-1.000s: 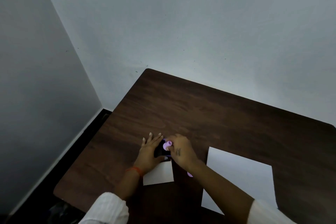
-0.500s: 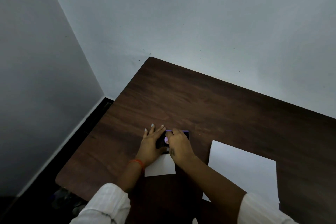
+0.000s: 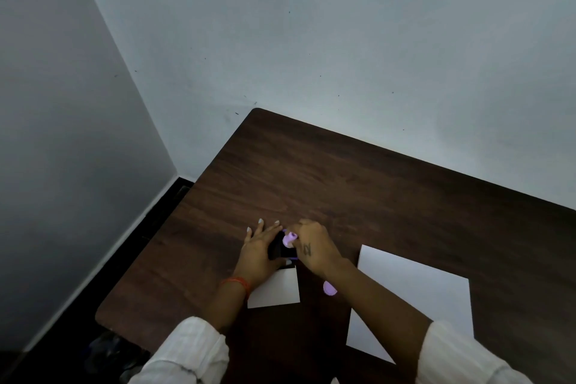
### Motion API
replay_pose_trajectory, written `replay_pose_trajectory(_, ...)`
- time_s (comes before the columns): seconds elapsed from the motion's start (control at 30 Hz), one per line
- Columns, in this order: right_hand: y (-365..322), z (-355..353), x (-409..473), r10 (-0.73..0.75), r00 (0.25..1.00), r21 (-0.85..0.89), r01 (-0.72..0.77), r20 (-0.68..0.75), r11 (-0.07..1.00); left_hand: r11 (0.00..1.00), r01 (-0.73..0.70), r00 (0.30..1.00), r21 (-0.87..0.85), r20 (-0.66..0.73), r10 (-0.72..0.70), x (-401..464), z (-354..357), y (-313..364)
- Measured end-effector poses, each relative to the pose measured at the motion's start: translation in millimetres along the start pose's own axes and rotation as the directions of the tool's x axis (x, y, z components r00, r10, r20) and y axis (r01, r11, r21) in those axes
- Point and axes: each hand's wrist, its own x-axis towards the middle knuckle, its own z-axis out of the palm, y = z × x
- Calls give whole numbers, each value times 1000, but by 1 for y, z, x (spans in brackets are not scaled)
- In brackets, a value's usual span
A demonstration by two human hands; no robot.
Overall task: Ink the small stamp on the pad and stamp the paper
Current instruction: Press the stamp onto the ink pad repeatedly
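A small purple stamp (image 3: 289, 238) is pinched in my right hand (image 3: 313, 248), just over the dark ink pad (image 3: 278, 249). My left hand (image 3: 260, 254) lies flat beside the pad with fingers spread, its thumb against the pad's near edge. A small white paper (image 3: 276, 290) lies just below the pad, partly under my left wrist. A large white sheet (image 3: 414, 296) lies to the right, crossed by my right forearm.
A purple object (image 3: 329, 288), perhaps a cap or second stamp, rests on the dark wooden table (image 3: 374, 190) under my right wrist. Walls close off the far side and the left. The table's left edge drops to a dark floor.
The purple stamp, pressed low on the pad half a second ago, now shows raised between my right fingers. My left hand stays on the pad. The camera view has shifted slightly.
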Motion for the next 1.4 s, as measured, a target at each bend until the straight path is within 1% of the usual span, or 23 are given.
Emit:
replay_pose_trajectory(0.07, 0, 2, 0, -16, 998, 17, 17, -54, 1000, 1000, 2, 1000, -6, -11, -2, 0, 1, 0)
replay_pose_trajectory(0.17, -3, 10, -5, -87, 996, -118, 89, 24, 989, 1000, 6, 1000, -26, -21, -6, -1, 3, 0)
replay_pose_trajectory(0.27, -5, 16, -2, -82, 996, -190, 84, 17, 978, 1000, 4, 1000, -19, -28, -5, 0, 4, 0)
replay_pose_trajectory(0.3, -6, 15, -1, -84, 996, -191, 83, 1, 978, 1000, 4, 1000, -24, -28, -4, 0, 4, -1)
replay_pose_trajectory(0.37, -8, 11, 7, -38, 999, -180, 31, -35, 983, 999, 4, 1000, -40, -24, -5, 0, 4, -2)
replay_pose_trajectory(0.4, -8, 9, 11, -29, 999, -143, 24, -32, 989, 999, 5, 1000, -47, -24, -6, 0, 4, -2)
replay_pose_trajectory(0.43, -7, 7, 13, -51, 999, -117, 49, -16, 992, 999, 6, 1000, -52, -24, -8, 0, 5, -2)
replay_pose_trajectory(0.47, -7, 6, 11, -69, 997, -105, 72, 32, 992, 999, 8, 1000, -53, -26, -9, 0, 5, -2)
replay_pose_trajectory(0.57, -5, 14, 1, -158, 986, -248, 166, 51, 954, 1000, 7, 1000, -30, -26, -8, 0, 5, 0)
replay_pose_trajectory(0.63, -6, 14, -2, -148, 985, -301, 167, 83, 939, 1000, 6, 1000, -24, -27, -7, 0, 4, 2)
replay_pose_trajectory(0.67, -7, 12, 0, -138, 987, -292, 156, 81, 944, 1000, 8, 1000, -22, -23, -9, 0, 4, 2)
replay_pose_trajectory(0.7, -7, 10, 1, -100, 991, -248, 119, 86, 961, 1000, 10, 1000, -25, -20, -10, 0, 4, 2)
replay_pose_trajectory(0.77, -3, 2, 6, -43, 998, -103, 47, 49, 994, 999, 12, 1000, -39, -14, -13, 0, 3, 1)
replay_pose_trajectory(0.8, 1, -1, 8, -40, 998, -86, 44, 52, 995, 999, 14, 1000, -39, -9, -14, -1, 2, 1)
replay_pose_trajectory(1.07, 2, 4, 1, -79, 993, -297, 101, 87, 949, 999, 21, 1000, -33, -9, -21, -2, 2, 0)
replay_pose_trajectory(1.2, 4, 5, 4, -93, 993, -263, 108, 68, 959, 999, 8, 1000, -45, -27, -9, -1, 3, -1)
replay_pose_trajectory(1.4, 4, 1, 8, -53, 996, -190, 65, 69, 980, 999, 2, 999, -33, -36, -3, 0, 5, -3)
